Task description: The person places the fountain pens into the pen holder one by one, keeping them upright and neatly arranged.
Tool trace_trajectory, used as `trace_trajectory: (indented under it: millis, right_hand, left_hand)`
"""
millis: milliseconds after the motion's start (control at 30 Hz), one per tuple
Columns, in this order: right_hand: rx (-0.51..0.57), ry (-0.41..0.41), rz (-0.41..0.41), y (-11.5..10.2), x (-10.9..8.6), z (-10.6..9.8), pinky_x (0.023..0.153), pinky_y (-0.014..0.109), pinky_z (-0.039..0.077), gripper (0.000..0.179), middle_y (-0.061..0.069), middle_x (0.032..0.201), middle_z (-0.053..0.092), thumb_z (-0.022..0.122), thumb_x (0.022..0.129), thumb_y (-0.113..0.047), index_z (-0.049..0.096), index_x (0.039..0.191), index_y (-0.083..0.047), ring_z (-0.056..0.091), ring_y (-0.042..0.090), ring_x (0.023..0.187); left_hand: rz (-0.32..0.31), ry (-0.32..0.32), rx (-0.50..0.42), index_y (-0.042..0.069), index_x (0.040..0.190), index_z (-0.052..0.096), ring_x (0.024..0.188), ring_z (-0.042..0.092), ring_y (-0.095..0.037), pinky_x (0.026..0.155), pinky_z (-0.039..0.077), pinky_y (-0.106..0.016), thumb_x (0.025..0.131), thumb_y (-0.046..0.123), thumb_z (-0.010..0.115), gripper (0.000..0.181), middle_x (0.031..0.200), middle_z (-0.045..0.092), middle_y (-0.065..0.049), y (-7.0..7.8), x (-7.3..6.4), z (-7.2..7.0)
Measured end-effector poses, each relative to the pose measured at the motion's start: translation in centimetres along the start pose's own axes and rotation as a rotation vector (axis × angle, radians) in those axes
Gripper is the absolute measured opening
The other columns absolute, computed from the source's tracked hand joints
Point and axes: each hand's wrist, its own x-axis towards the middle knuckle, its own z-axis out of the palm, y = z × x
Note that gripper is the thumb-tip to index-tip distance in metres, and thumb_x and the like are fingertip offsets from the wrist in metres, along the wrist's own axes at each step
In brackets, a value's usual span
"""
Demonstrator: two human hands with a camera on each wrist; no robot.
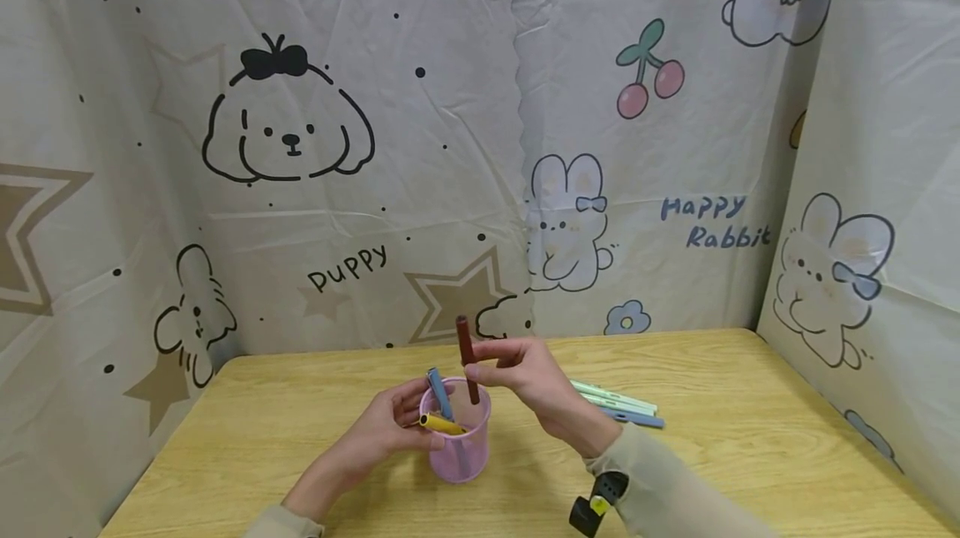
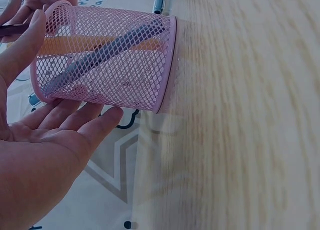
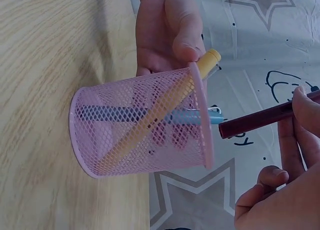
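i'd lower the dark red pen (image 1: 465, 341) straight in at the pink mesh cup's (image 1: 480, 443) 2 o'clock (head view), clear of the rim and away from the blue pen (image 1: 440, 393) at 11 and yellow pen (image 1: 441, 424) at 8. lower end's just above the mouth. right hand (image 1: 527, 373) pinches it, thumb against fingers. left hand (image 1: 388, 424) grips the cup: fingers round 9-10, thumb near 7.
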Motion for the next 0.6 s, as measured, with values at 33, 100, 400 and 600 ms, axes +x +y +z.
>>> trace_trajectory:
  millis: [33, 100, 400, 600]
  right_hand:
    - [0.004, -0.003, 0.002, 0.1, 0.0, 0.1, 0.104, 0.043, 0.049, 0.029, 0.010, 0.125, 0.074, 0.080, 0.095, -0.015, 0.077, 0.120, 0.001, 0.063, 0.024, 0.119]
    - [0.016, -0.008, 0.003, 0.2, 0.1, 0.2, 0.103, 0.042, 0.050, 0.028, 0.011, 0.126, 0.074, 0.080, 0.096, -0.014, 0.077, 0.120, 0.001, 0.063, 0.023, 0.120]
    - [0.046, -0.015, -0.012, 1.1, 0.4, 0.7, 0.100, 0.037, 0.049, 0.024, 0.007, 0.121, 0.076, 0.080, 0.095, -0.012, 0.079, 0.117, 0.000, 0.062, 0.025, 0.122]
    - [0.041, 0.002, 0.010, 1.5, 0.4, 0.8, 0.098, 0.037, 0.049, 0.025, 0.010, 0.118, 0.077, 0.080, 0.095, -0.014, 0.079, 0.116, 0.000, 0.063, 0.023, 0.117]
  left_hand:
    - [0.000, 0.001, -0.001, -0.007, 0.162, 0.028, 0.146, 0.043, -0.041, 0.109, 0.049, -0.038, 0.093, 0.008, 0.081, 0.088, 0.161, 0.041, -0.027, 0.0, 0.0, 0.0]
    - [0.002, 0.003, 0.000, -0.008, 0.162, 0.027, 0.145, 0.043, -0.042, 0.109, 0.049, -0.038, 0.093, 0.008, 0.081, 0.089, 0.160, 0.041, -0.027, 0.0, -0.1, 0.0]
    - [0.006, 0.011, 0.009, -0.008, 0.162, 0.026, 0.146, 0.043, -0.042, 0.110, 0.049, -0.040, 0.094, 0.008, 0.081, 0.089, 0.161, 0.041, -0.027, 0.1, -0.2, 0.1]
    - [-0.003, 0.016, 0.009, -0.007, 0.161, 0.030, 0.145, 0.044, -0.042, 0.109, 0.050, -0.040, 0.093, 0.009, 0.082, 0.088, 0.160, 0.042, -0.028, 0.1, -0.1, 0.1]
